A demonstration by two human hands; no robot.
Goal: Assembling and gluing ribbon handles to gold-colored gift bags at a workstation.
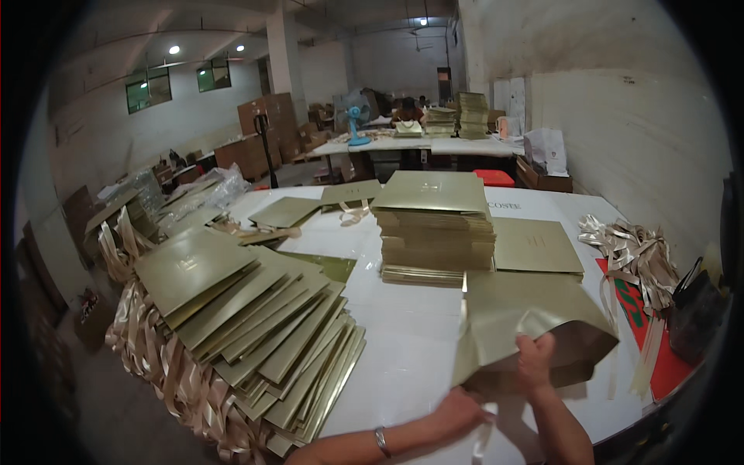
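A gold paper bag (535,310) lies on its side at the right front of the table, its mouth bulging open toward me. My right hand (536,360) grips the rim of its upper panel, thumb on the outside and fingers hidden within. At the bag's lower left corner, my left hand (461,411) is closed in a pinch. A pale satin ribbon (483,442) trails down from the left fingers; the exact hold is partly hidden. Left of my arms leans a fanned pile of finished gold bags (256,310), with ribbon handles (167,364) hanging over the table edge.
A tall stack of flat gold bags (438,232) stands mid-table, with another flat bag (539,246) beside it. Loose ribbons (635,260) lie bunched at the right, near a red sheet (668,372) and a dark bag (697,314). Another person (408,112) sits at a far table.
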